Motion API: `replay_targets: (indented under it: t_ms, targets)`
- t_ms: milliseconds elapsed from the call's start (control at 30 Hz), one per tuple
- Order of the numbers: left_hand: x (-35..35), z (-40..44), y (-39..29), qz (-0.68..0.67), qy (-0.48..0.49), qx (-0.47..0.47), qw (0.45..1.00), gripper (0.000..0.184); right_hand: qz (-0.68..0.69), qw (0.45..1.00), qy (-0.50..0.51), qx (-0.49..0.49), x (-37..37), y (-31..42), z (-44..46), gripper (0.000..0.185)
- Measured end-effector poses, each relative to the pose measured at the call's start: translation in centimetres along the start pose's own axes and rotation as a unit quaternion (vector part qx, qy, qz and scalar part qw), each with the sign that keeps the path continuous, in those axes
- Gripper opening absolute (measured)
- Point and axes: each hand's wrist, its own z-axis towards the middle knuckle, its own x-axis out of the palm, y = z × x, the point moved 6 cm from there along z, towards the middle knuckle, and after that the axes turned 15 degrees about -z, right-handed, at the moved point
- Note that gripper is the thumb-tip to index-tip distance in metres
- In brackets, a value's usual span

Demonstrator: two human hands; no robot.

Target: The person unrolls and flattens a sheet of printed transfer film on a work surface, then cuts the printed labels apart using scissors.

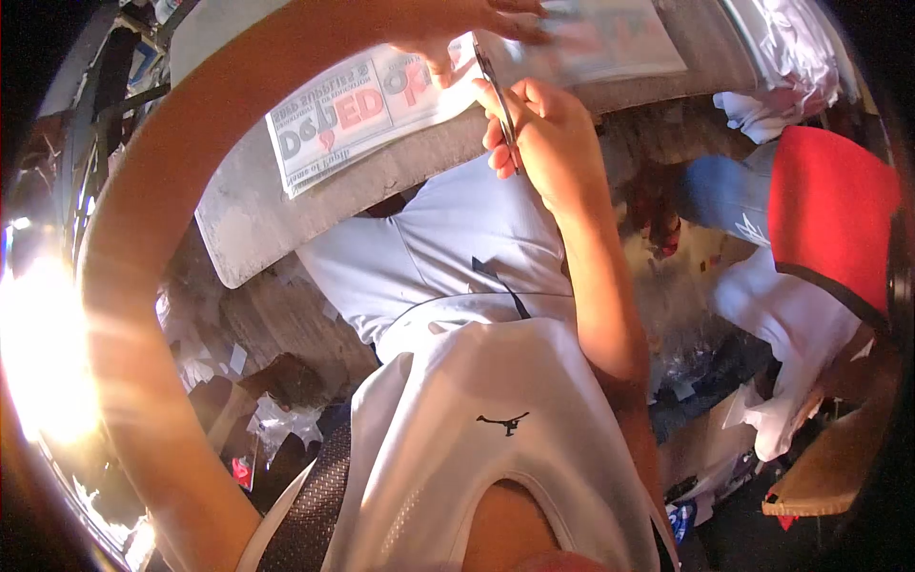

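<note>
My right hand [558, 143] is closed round a long, slim, dark tool [499, 107] with shiny edges. Its exact kind is unclear; it points up toward the table. My left hand [457, 33] reaches over from the left, fingers apart, over white sheets [329, 119] printed in red and grey. Part of that hand is cut off by the top edge, and its fingers are slightly blurred. The sheets lie layered on a worn grey table [243, 224]. Whether they are paper or cloth I cannot tell.
White cloth [786, 67] is heaped at the table's right end. A person in a red garment [829, 219] sits close on the right. Scraps and a clear plastic bag [281, 424] litter the floor. Strong light glares from the left.
</note>
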Motion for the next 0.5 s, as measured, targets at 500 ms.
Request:
replay_targets:
  t_ms: [500]
  targets:
    - [3.3, 0.2, 2.4, 0.013, -0.107, -0.005, 0.994, 0.115, -0.084, 0.995, 0.046, 0.025, -13.5, -6.2, -13.5, 0.026]
